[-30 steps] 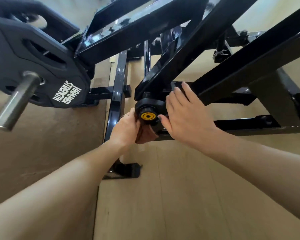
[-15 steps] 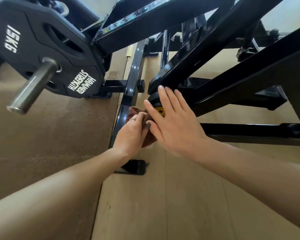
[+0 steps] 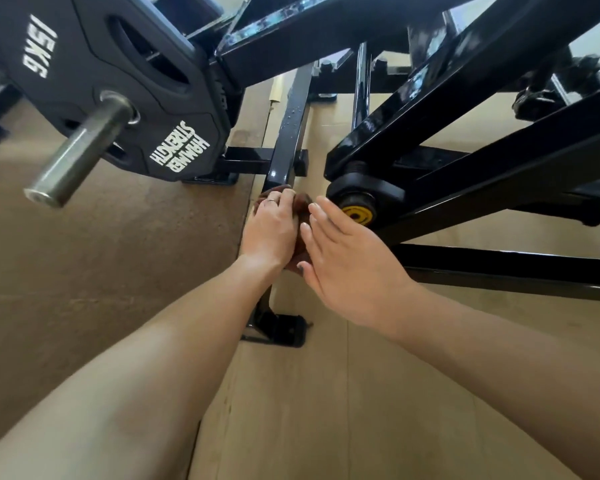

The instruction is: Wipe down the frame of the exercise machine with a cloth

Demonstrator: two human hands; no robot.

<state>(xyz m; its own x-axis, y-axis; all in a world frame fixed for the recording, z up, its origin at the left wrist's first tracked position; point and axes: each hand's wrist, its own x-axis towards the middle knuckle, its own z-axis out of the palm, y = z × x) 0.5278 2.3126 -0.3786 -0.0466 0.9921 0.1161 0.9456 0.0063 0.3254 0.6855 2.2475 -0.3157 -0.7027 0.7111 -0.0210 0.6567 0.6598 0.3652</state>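
So the left hand (image 3: 272, 232) has its fingers curled round a reddish-brown cloth (image 3: 300, 206), bunched up and pressed against the narrow black floor bar (image 3: 291, 133) of the machine frame (image 3: 465, 98). You can only see bits of the cloth poking out past the knuckles and down under the palm. There's a ring on one of that hand's fingers.

Right next to it, the right hand (image 3: 347, 261) is flat with the fingers straight and close together, not gripping anything. Its fingertips sit just beside the cloth and the thumb is down by the lower edge of it; can't really tell if they're actually touching the fabric or just hovering.

Just past the right hand's fingertips there's a black pivot hub with a yellow cap (image 3: 357, 213), where the thick diagonal frame beams come together. Those beams run up and away to the right of that hand. A lower rail (image 3: 499, 268) runs off to the right along the floor, just beyond the right wrist.

Off to the left of the left hand, and higher up, hangs a black weight plate (image 3: 118, 81) marked 15KG and HAMMER STRENGTH, sitting on a steel peg (image 3: 80, 150) that sticks out toward the camera.

Below the left wrist the floor bar ends in a black foot plate (image 3: 281, 329). Under both arms it's a pale wood-look floor (image 3: 326, 410), with a darker brown mat (image 3: 101, 254) to the left side.
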